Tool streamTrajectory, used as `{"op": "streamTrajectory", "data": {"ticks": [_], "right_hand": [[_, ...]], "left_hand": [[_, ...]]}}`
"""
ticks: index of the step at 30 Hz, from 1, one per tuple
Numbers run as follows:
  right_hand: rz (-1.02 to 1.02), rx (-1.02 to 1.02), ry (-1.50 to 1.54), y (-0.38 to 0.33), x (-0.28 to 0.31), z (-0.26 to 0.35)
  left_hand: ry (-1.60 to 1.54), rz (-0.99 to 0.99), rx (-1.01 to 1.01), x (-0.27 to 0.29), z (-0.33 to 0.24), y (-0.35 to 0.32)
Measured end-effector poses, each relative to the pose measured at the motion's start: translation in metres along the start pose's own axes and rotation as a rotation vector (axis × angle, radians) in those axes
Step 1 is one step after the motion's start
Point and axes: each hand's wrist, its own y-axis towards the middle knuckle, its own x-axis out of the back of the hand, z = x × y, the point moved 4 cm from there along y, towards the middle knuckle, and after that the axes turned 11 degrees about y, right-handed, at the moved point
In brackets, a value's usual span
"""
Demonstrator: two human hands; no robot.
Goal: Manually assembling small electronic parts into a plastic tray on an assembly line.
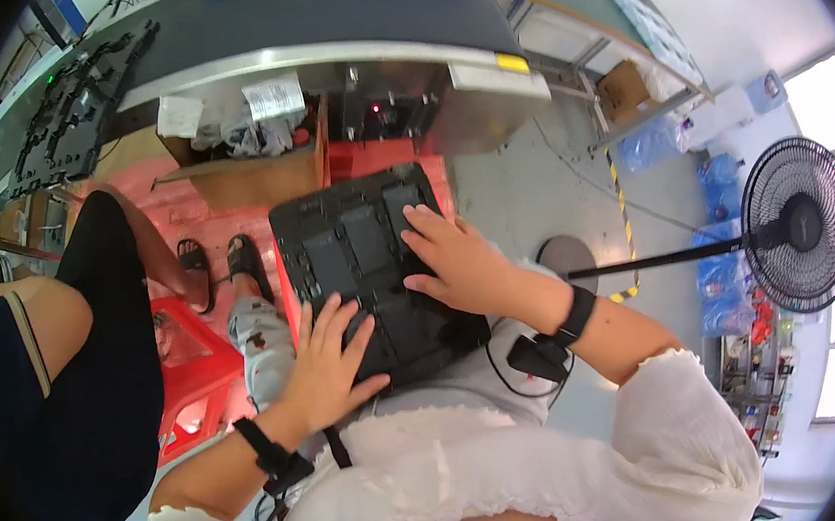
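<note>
A flat black plastic panel (pixel 311 215) with several rectangular recesses or blocks rests on my lap, tilted slightly. My left hand (pixel 324 375) lies on its near left part, fingers spread and pointing away from me. Across its right side stretches my right hand (pixel 463 264), palm down, with the fingertips touching the raised blocks near the far right corner. Neither hand is closed around anything. A dark band with a small black box sits on each wrist. What lies beneath the palms is hidden.
Ahead runs a dark conveyor belt (pixel 284 27), with an open cardboard box (pixel 259 180) of crumpled material below it. Black moulded parts (pixel 72 118) lie at far left. A seated person (pixel 97 372) is close on my left, by a red stool (pixel 191 358). A fan (pixel 801 224) stands right.
</note>
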Motion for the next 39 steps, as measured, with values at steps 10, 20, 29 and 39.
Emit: {"op": "streamTrajectory", "data": {"ticks": [10,20,29,39], "right_hand": [[-0.409,-0.466,-0.110,0.246,0.182,-0.092],[-0.270,-0.318,0.535,0.198,0.198,-0.106],[-0.069,-0.583,0.532,-0.046,0.009,-0.007],[-0.005,-0.511,0.066,-0.073,-0.033,0.009]], "left_hand": [[0.003,0.251,0.066,0.002,0.010,0.007],[0.011,0.129,0.189,0.004,0.022,0.017],[0.047,-0.018,0.028,0.013,-0.003,0.060],[0.349,0.104,0.028,-0.021,0.022,0.136]]}}
